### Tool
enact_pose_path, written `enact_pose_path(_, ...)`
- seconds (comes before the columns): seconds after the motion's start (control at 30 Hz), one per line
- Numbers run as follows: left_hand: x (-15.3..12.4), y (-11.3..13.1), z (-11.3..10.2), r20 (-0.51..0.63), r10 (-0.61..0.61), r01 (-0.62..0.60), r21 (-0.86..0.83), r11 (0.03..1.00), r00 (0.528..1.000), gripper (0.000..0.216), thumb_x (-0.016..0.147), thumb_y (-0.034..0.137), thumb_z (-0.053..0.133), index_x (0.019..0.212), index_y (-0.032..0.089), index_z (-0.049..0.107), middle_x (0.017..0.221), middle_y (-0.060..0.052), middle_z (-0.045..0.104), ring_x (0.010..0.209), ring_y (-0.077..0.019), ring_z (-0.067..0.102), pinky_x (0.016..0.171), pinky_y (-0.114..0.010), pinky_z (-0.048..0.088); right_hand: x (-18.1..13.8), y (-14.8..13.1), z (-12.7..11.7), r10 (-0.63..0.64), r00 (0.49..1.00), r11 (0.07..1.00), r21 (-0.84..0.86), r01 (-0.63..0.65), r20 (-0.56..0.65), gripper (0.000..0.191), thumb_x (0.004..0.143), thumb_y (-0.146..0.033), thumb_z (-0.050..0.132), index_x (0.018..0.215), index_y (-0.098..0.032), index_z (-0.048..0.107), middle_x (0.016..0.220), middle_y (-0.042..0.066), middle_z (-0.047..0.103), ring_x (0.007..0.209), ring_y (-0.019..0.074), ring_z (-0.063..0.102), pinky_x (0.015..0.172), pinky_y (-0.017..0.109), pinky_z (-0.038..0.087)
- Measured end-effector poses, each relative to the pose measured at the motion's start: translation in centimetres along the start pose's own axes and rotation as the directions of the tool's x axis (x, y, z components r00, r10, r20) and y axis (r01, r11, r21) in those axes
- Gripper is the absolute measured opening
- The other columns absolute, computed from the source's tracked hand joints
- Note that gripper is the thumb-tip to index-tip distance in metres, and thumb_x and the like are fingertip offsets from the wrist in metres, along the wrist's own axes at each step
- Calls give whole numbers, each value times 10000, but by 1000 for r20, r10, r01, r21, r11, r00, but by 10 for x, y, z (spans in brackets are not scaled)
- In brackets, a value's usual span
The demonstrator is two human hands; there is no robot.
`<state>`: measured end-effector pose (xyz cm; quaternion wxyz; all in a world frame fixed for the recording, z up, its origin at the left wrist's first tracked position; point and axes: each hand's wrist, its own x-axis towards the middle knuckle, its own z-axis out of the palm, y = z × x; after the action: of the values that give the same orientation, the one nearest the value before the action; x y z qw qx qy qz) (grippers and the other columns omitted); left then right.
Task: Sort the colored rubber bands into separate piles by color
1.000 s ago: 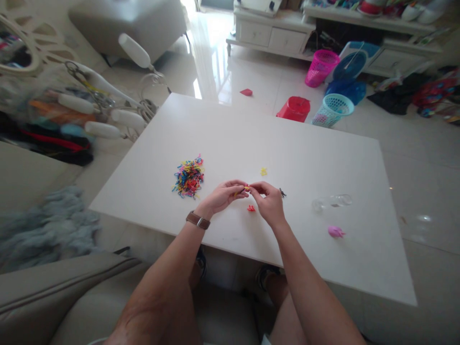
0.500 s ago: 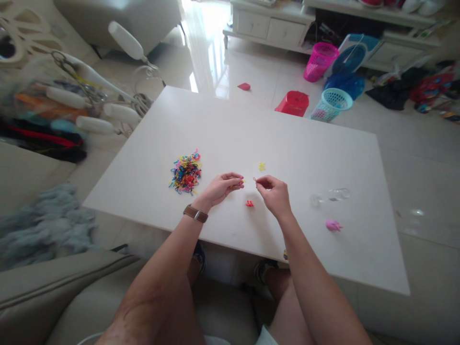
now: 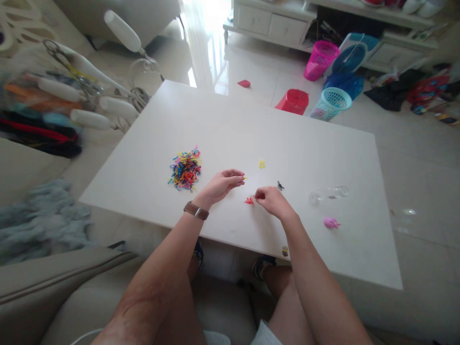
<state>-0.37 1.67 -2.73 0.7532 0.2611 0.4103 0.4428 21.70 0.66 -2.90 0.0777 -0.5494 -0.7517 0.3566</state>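
Observation:
My left hand (image 3: 226, 184), with a brown watch strap at its wrist, pinches a small yellow rubber band (image 3: 245, 178) that pokes past the fingertips. Lower and to its right, my right hand (image 3: 271, 199) is pinched closed at the edge of a small red rubber band pile (image 3: 248, 201); a bit of a red band seems to show at its fingertips. A few yellow rubber bands (image 3: 262, 164) lie beyond both hands. Black rubber bands (image 3: 280, 185) rest just past my right hand. Left of my left hand is a large heap of mixed coloured rubber bands (image 3: 185, 168).
On the white table (image 3: 223, 124), a clear bottle (image 3: 330, 193) lies at the right, with a pink object (image 3: 331, 223) nearer me. A small yellow figure (image 3: 285, 250) sits at the front edge. Beyond the table stand a red stool (image 3: 294, 101) and a light blue basket (image 3: 332, 103).
My right hand has moved down and toward me, carrying a red rubber band to the red pile. The black bands behind it have come into view. My left hand stays nearly in place.

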Motion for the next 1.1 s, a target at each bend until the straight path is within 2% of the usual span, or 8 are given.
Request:
enact_pose_path(0.27, 1, 2, -3, -7, 11, -11, 10, 1000, 1000, 278, 657, 222, 889, 864, 131, 726, 799, -23, 705, 729, -112, 650, 749, -262, 483, 1, 0, 9, 25, 998, 996, -84, -20, 65, 193, 757, -65, 694, 640, -218, 698, 694, 26, 734, 654, 165, 651, 616, 249, 440)
enact_pose_path(0.4, 0, 1, -1, -9, 11, -11, 9, 1000, 1000, 279, 646, 227, 895, 856, 133, 736, 802, -25, 707, 728, -110, 647, 746, -261, 486, 0, -9, 8, -6, 998, 1000, 19, 5, 70, 109, 777, -144, 743, 707, -220, 708, 700, 13, 727, 633, 151, 648, 602, 241, 455)
enact_pose_path(0.5, -2, -1, 2, 1, 7, -7, 17, 1000, 1000, 300, 628, 223, 904, 860, 136, 735, 812, -29, 719, 737, -112, 650, 756, -261, 491, 0, -19, 2, -32, 998, 995, 89, 38, -62, 49, 814, -171, 706, 835, -208, 730, 754, 22, 738, 682, 158, 667, 666, 264, 502)
enact_pose_path(0.67, -3, -4, 6, 46, 1, -2, 25, 1000, 999, 326, 620, 210, 911, 877, 132, 727, 828, -37, 731, 789, -118, 659, 819, -276, 494, 1, -34, -7, -44, 933, 930, 326, 168, -356, 208, 851, -258, 682, 1043, -202, 737, 927, 53, 772, 766, 167, 705, 767, 311, 569)
enact_pose_path(0.77, -2, -6, 6, 63, 2, -4, 31, 1000, 998, 325, 618, 200, 913, 874, 126, 726, 830, -36, 726, 808, -119, 659, 853, -286, 485, 1, -37, -8, -57, 920, 884, 409, 227, -388, 219, 867, -283, 672, 1055, -207, 753, 970, 56, 780, 799, 172, 720, 793, 318, 580)
enact_pose_path(0.9, -1, -7, 5, 62, -6, 3, 41, 999, 998, 333, 627, 198, 910, 896, 125, 728, 825, -36, 725, 804, -119, 653, 856, -290, 476, 0, -36, -8, -75, 912, 886, 392, 247, -404, 128, 873, -280, 663, 889, -204, 765, 862, 42, 774, 783, 181, 716, 786, 316, 574)
enact_pose_path(1.0, -1, -8, 6, 62, -10, 7, 48, 999, 998, 339, 643, 205, 905, 921, 128, 728, 833, -38, 726, 807, -119, 651, 857, -289, 472, 1, -36, -9, -30, 901, 891, 397, 221, -433, 121, 869, -298, 666, 851, -205, 742, 830, 36, 761, 767, 184, 711, 776, 317, 574)
enact_pose_path(1.1, -4, -8, 11, 52, -8, 6, 33, 999, 999, 332, 643, 213, 909, 906, 128, 725, 839, -36, 720, 806, -118, 651, 866, -294, 475, 2, -34, -11, 60, 855, 876, 437, 202, -516, 155, 878, -343, 660, 873, -202, 723, 850, 46, 756, 795, 191, 716, 792, 322, 578)
